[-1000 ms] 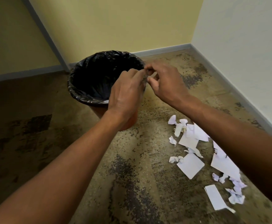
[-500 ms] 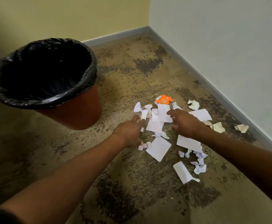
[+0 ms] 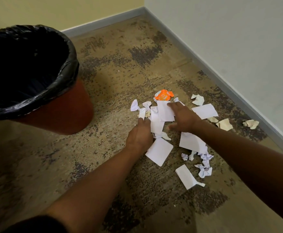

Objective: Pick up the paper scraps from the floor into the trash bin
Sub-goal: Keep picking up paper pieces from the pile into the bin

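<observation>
Scraps lie scattered on the floor at centre, bin standing well apart at 10 o'clock. Left hand sits fingers-down at the pile's 9 o'clock edge, grip unclear; right hand lies flat and spread on a white sheet at 12, holding nothing. Risks, as I judge: flat sheets may slide instead of lifting, small crumples at 4 o'clock may slip out of a loose scoop, and the carry to the bin could shed pieces short of the rim.
</observation>
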A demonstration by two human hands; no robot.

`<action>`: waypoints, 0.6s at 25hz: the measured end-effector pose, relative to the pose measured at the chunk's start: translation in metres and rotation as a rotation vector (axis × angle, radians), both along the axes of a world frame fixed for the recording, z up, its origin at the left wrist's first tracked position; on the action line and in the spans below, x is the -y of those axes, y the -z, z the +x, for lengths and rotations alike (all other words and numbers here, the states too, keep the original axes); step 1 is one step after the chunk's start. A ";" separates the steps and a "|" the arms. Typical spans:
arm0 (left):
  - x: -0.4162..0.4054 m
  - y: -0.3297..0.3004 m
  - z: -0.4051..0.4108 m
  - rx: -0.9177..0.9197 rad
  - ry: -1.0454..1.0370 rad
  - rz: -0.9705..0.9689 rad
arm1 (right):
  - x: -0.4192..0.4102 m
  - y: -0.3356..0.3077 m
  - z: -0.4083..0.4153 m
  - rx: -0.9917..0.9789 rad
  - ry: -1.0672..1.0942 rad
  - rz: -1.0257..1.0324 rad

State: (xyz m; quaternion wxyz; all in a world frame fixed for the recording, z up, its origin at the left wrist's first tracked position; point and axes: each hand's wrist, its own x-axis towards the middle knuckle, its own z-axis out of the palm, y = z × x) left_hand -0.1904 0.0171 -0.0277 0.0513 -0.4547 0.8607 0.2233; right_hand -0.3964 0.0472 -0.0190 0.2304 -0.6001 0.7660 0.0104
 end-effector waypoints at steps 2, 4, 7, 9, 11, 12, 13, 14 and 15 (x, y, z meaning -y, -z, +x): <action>0.003 0.001 -0.006 -0.060 -0.107 0.081 | 0.013 0.008 0.001 0.018 0.030 0.006; 0.005 0.005 -0.012 -0.089 -0.144 0.121 | 0.022 0.014 0.002 -0.027 0.005 0.035; 0.006 0.011 -0.019 -0.106 -0.182 0.156 | 0.031 0.020 0.005 -0.135 -0.085 0.084; 0.006 0.015 -0.023 -0.108 -0.215 0.177 | 0.035 0.023 0.006 -0.172 -0.133 0.112; 0.008 0.018 -0.026 -0.106 -0.245 0.178 | 0.040 0.024 0.009 -0.203 -0.178 0.124; 0.011 0.018 -0.027 -0.106 -0.268 0.184 | 0.041 0.025 0.011 -0.213 -0.198 0.131; 0.013 0.019 -0.027 -0.108 -0.298 0.196 | 0.042 0.025 0.013 -0.215 -0.216 0.144; 0.016 0.019 -0.028 -0.116 -0.330 0.211 | 0.041 0.025 0.016 -0.212 -0.229 0.157; 0.019 0.019 -0.028 -0.131 -0.364 0.232 | 0.039 0.025 0.019 -0.203 -0.238 0.171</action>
